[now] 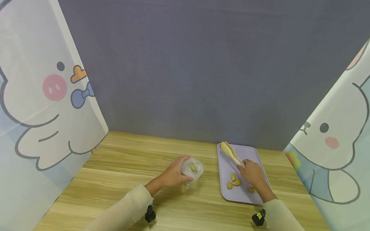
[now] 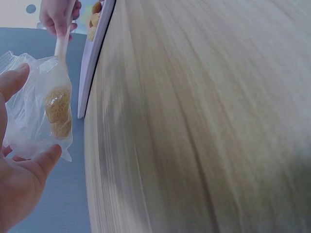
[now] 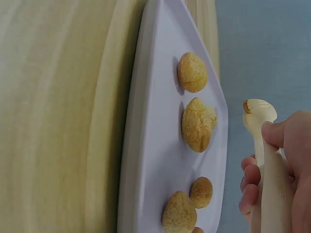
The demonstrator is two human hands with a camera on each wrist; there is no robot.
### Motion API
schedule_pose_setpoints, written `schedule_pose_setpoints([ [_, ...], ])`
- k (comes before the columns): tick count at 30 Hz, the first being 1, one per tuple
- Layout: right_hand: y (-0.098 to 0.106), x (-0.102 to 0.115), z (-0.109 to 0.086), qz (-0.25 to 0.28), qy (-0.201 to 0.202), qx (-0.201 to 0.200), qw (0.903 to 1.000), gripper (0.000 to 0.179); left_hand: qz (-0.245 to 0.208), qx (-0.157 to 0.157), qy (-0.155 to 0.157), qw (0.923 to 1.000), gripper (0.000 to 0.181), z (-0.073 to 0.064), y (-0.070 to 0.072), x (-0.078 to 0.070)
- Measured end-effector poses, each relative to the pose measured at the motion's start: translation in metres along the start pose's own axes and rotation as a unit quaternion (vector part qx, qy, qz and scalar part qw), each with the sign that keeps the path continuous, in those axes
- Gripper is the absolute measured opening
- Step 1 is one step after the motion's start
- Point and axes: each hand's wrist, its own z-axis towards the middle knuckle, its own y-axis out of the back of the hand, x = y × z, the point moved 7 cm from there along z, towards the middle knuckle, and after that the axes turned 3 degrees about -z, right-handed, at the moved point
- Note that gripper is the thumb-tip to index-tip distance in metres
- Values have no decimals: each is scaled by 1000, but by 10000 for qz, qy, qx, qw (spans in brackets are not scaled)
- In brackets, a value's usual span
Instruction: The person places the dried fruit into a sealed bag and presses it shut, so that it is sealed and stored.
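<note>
Mostly see-through, the crinkly plastic bag [image 1: 188,169] is above the wooden table [image 1: 157,149], near the middle and left of the tray. It has shiny creases, and its round top looks open. Inside it, low on one side, are golden-brown lumps [image 2: 59,110], but the plastic blurs them, so I can't count them for sure. The left hand [image 1: 172,175] holds the bag with its thumb and fingers bent around it, and that view cuts off part of the hand. The right hand [image 1: 253,173] is wrapped around the pale, cream-coloured tongs [image 1: 230,153]. The tongs have ridges at the tips, and the tips are close together. A bit of brown shows between them, but too little to tell how big that piece is. In the head view the tongs are over the light purple tray [image 1: 242,195], and I can't tell if they touch it. More puffs [image 3: 198,125] sit on the tray, golden, bumpy and wrinkled, some smooth and round, some longer. One is partly cut off at the bottom of the right wrist view, and the right arm covers part of the tray in the head view. Past the table stands a plain grey wall [image 1: 188,66], with cartoon sheets [image 1: 32,67] on both sides, cut off at the edges.
</note>
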Motion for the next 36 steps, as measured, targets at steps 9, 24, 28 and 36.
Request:
schedule_pose_setpoints([
  [9, 5, 10, -23, 1, 317, -25, 9995, 36, -35, 29, 43, 10000, 91, -2, -2, 2],
  [24, 23, 47, -58, 545, 948, -263, 9937, 23, 4, 13, 15, 10000, 92, 3, -5, 2],
  [28, 25, 57, -63, 698, 1226, -201, 9898, 21, 13, -15, 33, 10000, 93, 4, -4, 2],
  [36, 27, 72, -73, 764, 1855, -49, 9797, 17, -91, 1, 65, 9999, 91, 5, -4, 1],
])
